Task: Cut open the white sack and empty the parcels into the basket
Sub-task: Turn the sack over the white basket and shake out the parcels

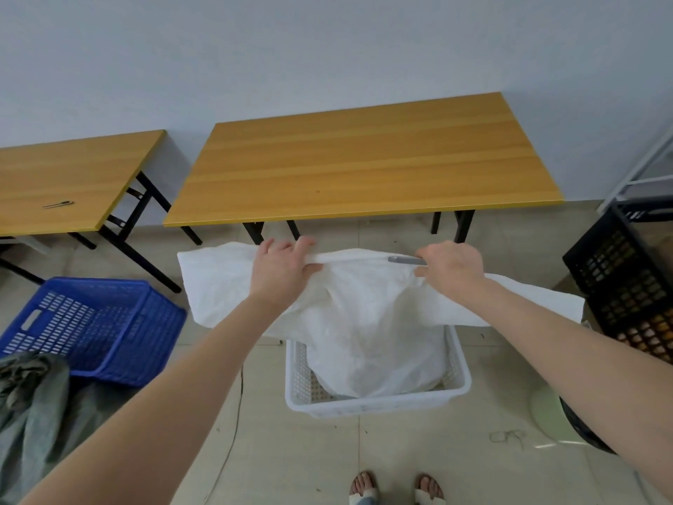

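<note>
We hold the white woven plastic sack by its upper edge. Its body hangs down and its lower end sits inside the white perforated plastic basket on the tiled floor, just in front of our feet. We cannot see any parcels, nor whether the lower end is open; the sack hides most of the basket's inside.

We judge this to be the emptying step. To do it well, we should lift the gripped edge straight up over the basket, so the mouth never swings past the rim. Short shakes should loosen anything caught in the folds. The cloth drapes wide over the basket's far and right sides, so we ought to gather it inward, or a parcel could slide out along that flap onto the floor.

Our left hand grips a bunched fold of the top edge, with its fingers curled over the far side. Our right hand pinches the same edge further along. It also clasps a slim grey tool, probably the cutter, whose end points towards the left hand. We would be wise to turn that tip away from the other hand while shaking.

Further out, a blue plastic lattice basket stands to the left and a black plastic crate to the right. A wooden-topped folding table stands behind the sack.
</note>
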### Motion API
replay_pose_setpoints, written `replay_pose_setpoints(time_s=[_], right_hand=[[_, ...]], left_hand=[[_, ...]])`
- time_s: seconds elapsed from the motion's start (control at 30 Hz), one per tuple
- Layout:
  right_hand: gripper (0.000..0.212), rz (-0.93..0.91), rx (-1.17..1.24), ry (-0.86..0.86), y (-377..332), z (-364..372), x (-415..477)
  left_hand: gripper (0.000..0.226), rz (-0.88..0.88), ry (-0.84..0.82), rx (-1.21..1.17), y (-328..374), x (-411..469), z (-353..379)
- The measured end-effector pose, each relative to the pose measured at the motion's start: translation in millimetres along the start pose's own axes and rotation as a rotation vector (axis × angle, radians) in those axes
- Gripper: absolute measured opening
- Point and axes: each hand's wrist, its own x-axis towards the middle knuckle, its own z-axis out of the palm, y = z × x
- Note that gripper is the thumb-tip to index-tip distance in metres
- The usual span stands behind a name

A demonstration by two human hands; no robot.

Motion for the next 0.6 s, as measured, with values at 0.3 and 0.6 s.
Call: replay_pose_setpoints(time_s=[0.3,0.6], right_hand=[[0.011,-0.053,0.066,0.144,10,-3,2],[0.025,0.010,-0.077,0.081,6,15,-16]], left_hand=[[0.026,-0.095,-0.325,0.111,10,-11,14],[0.020,-0.276,-0.300,-0.052,6,-11,9]])
